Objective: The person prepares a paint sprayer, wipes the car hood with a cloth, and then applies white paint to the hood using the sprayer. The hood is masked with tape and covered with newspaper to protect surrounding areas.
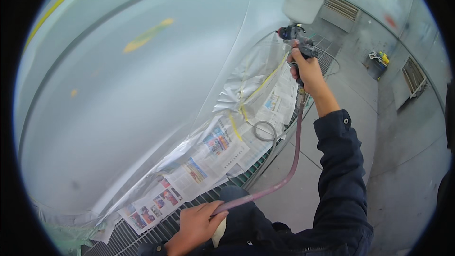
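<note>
My right hand (pixel 308 70) is wrapped round the grip of a spray gun (pixel 297 42), which has a white paint cup (pixel 303 2) on top. The gun's nozzle faces left, toward the car panel beside the masked wheel area. From the gun's base a reddish air hose (pixel 294 161) curves down to my left hand (pixel 199 223), closed round it near my leg. A pale grey car side (pixel 142 95) fills the left, with yellowish patches on its door. Newspaper masking (pixel 194 170) and yellow tape (pixel 265 81) run along its lower edge.
Metal floor grating (pixel 161 230) lies under the newspaper, with a loop of grey hose (pixel 264 131) near the sheets. A dark bin (pixel 376 68) with rubbish stands by the right wall. Vents (pixel 414 77) are set in that wall.
</note>
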`<control>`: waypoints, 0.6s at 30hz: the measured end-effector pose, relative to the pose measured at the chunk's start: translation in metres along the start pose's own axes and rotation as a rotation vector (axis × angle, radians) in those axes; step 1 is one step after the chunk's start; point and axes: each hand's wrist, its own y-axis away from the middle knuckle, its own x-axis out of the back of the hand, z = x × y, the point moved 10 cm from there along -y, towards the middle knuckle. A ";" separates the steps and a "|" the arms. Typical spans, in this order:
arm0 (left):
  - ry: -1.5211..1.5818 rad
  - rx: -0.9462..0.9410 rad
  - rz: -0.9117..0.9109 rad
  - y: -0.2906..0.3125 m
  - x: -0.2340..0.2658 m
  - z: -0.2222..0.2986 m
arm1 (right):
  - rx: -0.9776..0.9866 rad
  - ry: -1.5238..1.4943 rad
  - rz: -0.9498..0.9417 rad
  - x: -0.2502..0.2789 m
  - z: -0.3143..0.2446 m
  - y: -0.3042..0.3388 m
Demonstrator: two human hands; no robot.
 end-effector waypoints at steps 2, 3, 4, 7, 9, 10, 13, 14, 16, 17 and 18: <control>-0.027 -0.001 -0.002 0.013 0.009 -0.003 | 0.000 -0.018 -0.081 -0.023 -0.013 0.022; -0.035 -0.001 0.001 0.018 0.015 -0.001 | -0.028 -0.008 -0.108 -0.033 -0.016 0.033; 0.003 0.042 -0.042 0.022 0.019 -0.001 | -0.056 0.003 -0.135 -0.044 -0.020 0.043; -0.025 0.059 -0.019 0.038 0.039 -0.003 | -0.081 0.029 -0.214 -0.074 -0.028 0.071; 0.029 0.116 -0.038 0.050 0.050 -0.008 | -0.072 0.040 -0.274 -0.092 -0.037 0.088; 0.057 0.145 -0.047 0.056 0.055 -0.011 | -0.083 0.061 -0.298 -0.100 -0.041 0.097; 0.036 0.047 0.086 0.072 0.083 -0.006 | -0.057 0.070 -0.337 -0.127 -0.060 0.125; 0.016 0.095 0.078 0.085 0.088 -0.015 | -0.074 0.011 -0.319 -0.143 -0.073 0.139; -0.002 0.161 0.055 0.106 0.095 -0.031 | -0.104 0.006 -0.363 -0.162 -0.081 0.158; -0.006 0.172 0.051 0.114 0.101 -0.034 | -0.120 0.003 -0.387 -0.173 -0.085 0.167; -0.011 0.186 0.049 0.122 0.108 -0.036 | -0.144 0.022 -0.433 -0.184 -0.091 0.178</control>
